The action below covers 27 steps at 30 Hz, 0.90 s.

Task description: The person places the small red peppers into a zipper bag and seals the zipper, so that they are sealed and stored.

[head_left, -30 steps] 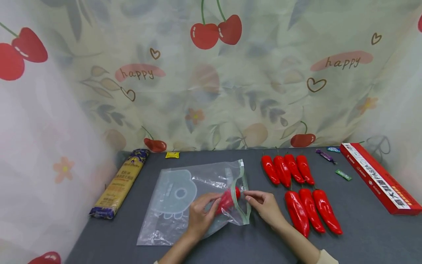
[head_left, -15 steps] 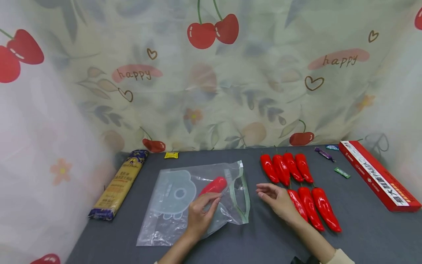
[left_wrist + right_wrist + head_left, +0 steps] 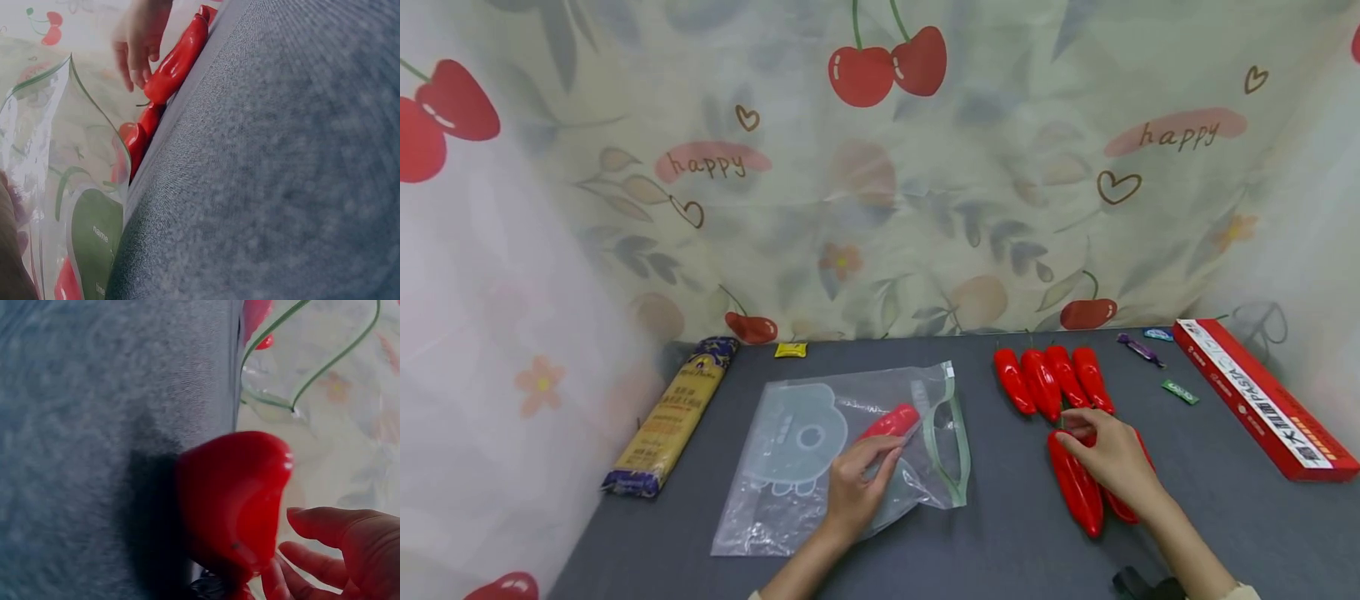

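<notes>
A clear zip bag with a green-edged mouth lies mid-table, its opening facing right. Inside it rests one red chili pepper. My left hand pinches the bag's upper layer near that pepper; the left wrist view shows the bag held up with its mouth apart. On the right, my right hand is over the front group of red peppers, thumb and fingers near the stem end of the leftmost pepper. In the right wrist view a gap shows between the thumb and this pepper.
Behind my right hand lies a back row of several red peppers. A red pasta box is at far right, near small wrapped candies. A yellow pasta packet lies at left, with a yellow candy at the back.
The pepper at the bag's mouth has gone deeper inside. My right hand has left the mouth and moved right to the front peppers. The left hand stays on the bag.
</notes>
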Motion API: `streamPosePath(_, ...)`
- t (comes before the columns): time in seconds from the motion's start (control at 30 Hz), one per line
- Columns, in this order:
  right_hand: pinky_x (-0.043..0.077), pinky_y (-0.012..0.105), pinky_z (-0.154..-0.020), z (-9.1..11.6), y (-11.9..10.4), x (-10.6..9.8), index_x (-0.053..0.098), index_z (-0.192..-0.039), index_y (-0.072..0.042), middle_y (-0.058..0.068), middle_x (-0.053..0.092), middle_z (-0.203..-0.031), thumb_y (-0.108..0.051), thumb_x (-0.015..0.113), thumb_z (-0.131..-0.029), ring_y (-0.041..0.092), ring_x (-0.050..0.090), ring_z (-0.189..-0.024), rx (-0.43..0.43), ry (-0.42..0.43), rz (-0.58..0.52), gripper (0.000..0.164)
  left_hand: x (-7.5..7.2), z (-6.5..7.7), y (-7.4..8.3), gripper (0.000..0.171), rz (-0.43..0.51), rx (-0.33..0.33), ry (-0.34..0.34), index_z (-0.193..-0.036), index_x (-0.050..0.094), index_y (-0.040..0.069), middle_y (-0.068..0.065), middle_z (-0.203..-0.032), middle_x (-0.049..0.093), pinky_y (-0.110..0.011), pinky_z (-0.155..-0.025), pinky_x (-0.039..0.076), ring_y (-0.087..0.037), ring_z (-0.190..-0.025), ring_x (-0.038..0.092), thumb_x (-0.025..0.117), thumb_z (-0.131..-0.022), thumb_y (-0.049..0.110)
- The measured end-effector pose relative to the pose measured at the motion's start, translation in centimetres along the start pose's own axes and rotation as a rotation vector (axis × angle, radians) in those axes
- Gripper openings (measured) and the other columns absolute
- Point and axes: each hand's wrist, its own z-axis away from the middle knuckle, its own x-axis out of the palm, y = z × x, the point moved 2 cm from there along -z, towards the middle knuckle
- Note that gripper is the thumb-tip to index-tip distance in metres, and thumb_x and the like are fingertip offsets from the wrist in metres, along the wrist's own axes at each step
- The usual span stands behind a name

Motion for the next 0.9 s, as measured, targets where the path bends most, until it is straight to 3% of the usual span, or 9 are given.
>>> streamPosePath(0.23, 0.052, 0.044, -0.071, 0.2, 0.4, 0.3, 0.061, -0.108, 0.002, 0.018, 0.066, -0.097, -0.023, 0.07, -0.079, 0.028, 0.064, -0.083, 0.018, -0.014, 0.041, 0.039, 0.0, 0.0, 0.1, 0.021, 0.003, -0.009, -0.002, -0.092, 0.069, 0.004, -0.01, -0.085, 0.071, -0.02, -0.078, 0.052, -0.019, -0.08, 0.068, 0.069, -0.073, -0.004)
streamPosePath(0.5, 0.044, 0.034, -0.064, -0.1, 0.7, 0.9, 0.065, -0.103, -0.001, 0.007, 0.065, -0.08, -0.029, 0.07, -0.077, 0.02, 0.055, -0.075, -0.006, -0.024, 0.103, 0.038, 0.0, -0.1, 0.1, 0.02, -0.005, -0.011, 0.001, -0.092, 0.069, 0.004, -0.01, -0.085, 0.071, -0.02, -0.078, 0.052, -0.019, -0.08, 0.068, 0.069, -0.073, -0.004)
streamPosePath(0.67, 0.039, 0.033, -0.061, -0.3, 0.3, 1.9, 0.067, -0.102, 0.0, 0.001, 0.059, -0.062, -0.03, 0.071, -0.076, 0.023, 0.049, -0.074, -0.051, 0.029, 0.171, 0.041, -0.1, -0.1, 0.1, 0.021, -0.005, -0.004, 0.004, -0.092, 0.069, 0.003, -0.01, -0.084, 0.071, -0.019, -0.076, 0.052, -0.019, -0.079, 0.068, 0.069, -0.072, -0.005)
streamPosePath(0.77, 0.037, 0.03, -0.058, -0.3, -0.1, 2.4, 0.068, -0.1, 0.001, 0.004, 0.061, -0.062, -0.028, 0.073, -0.074, 0.022, 0.048, -0.07, -0.088, 0.071, 0.195, 0.039, 0.0, -0.1, 0.1, 0.021, -0.003, -0.002, 0.004, -0.092, 0.069, 0.004, -0.01, -0.084, 0.071, -0.018, -0.075, 0.053, -0.019, -0.078, 0.068, 0.069, -0.072, -0.005)
streamPosePath(0.9, 0.04, 0.031, -0.059, -0.2, -0.7, 2.9, 0.068, -0.099, 0.002, 0.012, 0.067, -0.082, -0.021, 0.072, -0.073, 0.023, 0.051, -0.074, -0.129, 0.085, 0.164, 0.036, 0.0, -0.1, 0.1, 0.022, 0.0, -0.004, 0.004, -0.092, 0.069, 0.004, -0.01, -0.085, 0.071, -0.018, -0.074, 0.053, -0.018, -0.078, 0.068, 0.069, -0.072, -0.005)
